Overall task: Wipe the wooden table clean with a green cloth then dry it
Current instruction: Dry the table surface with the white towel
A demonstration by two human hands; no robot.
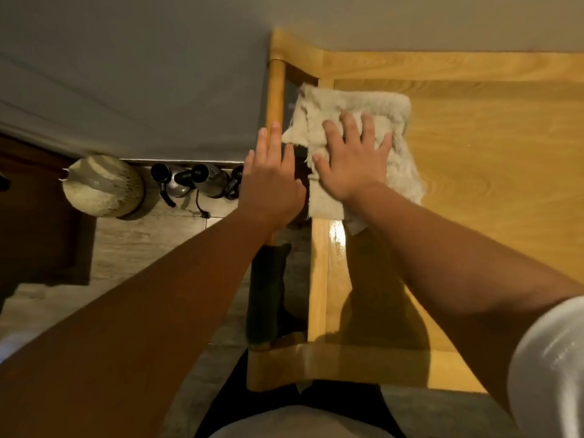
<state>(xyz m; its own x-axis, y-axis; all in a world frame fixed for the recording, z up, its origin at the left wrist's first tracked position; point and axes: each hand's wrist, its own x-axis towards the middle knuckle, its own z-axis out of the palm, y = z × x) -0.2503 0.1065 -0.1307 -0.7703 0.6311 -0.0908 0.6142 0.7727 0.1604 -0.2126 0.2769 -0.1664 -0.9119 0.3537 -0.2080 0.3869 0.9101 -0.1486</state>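
Observation:
A pale beige frayed cloth (357,102) lies on the far left part of the wooden table (489,172), hanging over its left edge. My right hand (354,159) presses flat on the cloth, fingers spread. My left hand (271,175) rests flat, fingers straight, against the wooden side rail (275,96) just left of the cloth. A dark green cloth (267,292) hangs over the rail lower down, near me. A wet glossy patch (336,238) shines on the table below the pale cloth.
Left of the table, on the tiled floor by the grey wall, stand a round speckled vase (101,184) and several dark spray bottles (192,181). A dark wooden piece of furniture (34,222) fills the far left.

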